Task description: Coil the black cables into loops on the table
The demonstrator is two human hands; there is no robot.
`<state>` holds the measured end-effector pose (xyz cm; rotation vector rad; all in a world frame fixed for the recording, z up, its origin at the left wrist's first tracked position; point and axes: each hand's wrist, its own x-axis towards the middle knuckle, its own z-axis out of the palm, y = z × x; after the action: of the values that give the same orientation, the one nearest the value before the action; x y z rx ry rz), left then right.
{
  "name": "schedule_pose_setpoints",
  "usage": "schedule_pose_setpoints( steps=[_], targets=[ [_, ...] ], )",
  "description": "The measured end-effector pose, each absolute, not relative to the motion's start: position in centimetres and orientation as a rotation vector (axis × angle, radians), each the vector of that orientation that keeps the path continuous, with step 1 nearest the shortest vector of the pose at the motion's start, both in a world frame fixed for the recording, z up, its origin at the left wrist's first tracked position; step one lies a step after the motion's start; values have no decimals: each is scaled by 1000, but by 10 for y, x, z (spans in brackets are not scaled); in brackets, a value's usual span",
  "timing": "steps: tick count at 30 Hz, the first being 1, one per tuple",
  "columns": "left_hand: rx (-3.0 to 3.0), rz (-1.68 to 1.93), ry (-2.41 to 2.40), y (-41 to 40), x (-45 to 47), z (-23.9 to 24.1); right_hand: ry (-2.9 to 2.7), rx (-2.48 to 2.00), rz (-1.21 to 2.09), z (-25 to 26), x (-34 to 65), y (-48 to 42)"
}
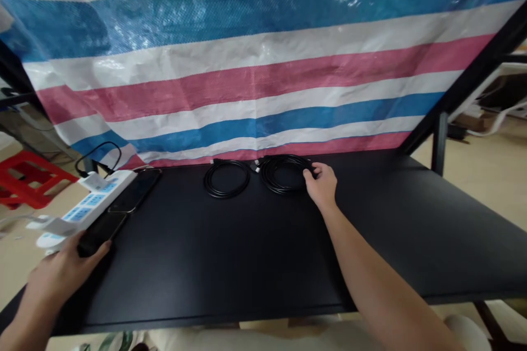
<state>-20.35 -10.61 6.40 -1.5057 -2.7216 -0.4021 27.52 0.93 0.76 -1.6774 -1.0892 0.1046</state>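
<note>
The person's right hand (321, 186) is reaching across the black tabletop (230, 279) and is resting on a coiled black round cable (284, 174), its fingers (308, 174) closing over the coil's right edge and gripping the loops. A second coiled black round cable (227, 179) is lying just beside it to the left, not touching the hand, and small white connector ends (257, 165) are showing in the gap between the two coils.

The left hand (53, 279) is hovering at the near left edge of the tabletop, its fingers (101, 248) wrapping closed around the lower end of a black rectangular smartphone (101, 233), which is tilted just beside a white multi-socket power strip (86, 208) with blue panels. Another black rectangular smartphone (135, 191) is lying flat on the tabletop beside the strip, and a looped black power cord (99, 156) is rising behind it.

A blue, white and pink striped woven plastic tarpaulin (263, 82) is hanging behind the tabletop, and a red plastic stool (28, 178) is standing on the beige floor (24, 263) to the far left.
</note>
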Motion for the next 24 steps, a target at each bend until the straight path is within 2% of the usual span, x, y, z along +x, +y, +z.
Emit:
schedule_pose_setpoints(
  steps=[6, 13, 24],
  targets=[
    [-1370, -497, -2846, -114, -197, 66, -1119, -1644, 93, 6, 277, 9],
    [-1598, -563, -2374, -158, -194, 57, -1109, -1634, 150, 4, 279, 8],
    [-1615, -607, -2296, -170, -218, 45, -1032, -1617, 183, 2, 276, 6]
  ],
)
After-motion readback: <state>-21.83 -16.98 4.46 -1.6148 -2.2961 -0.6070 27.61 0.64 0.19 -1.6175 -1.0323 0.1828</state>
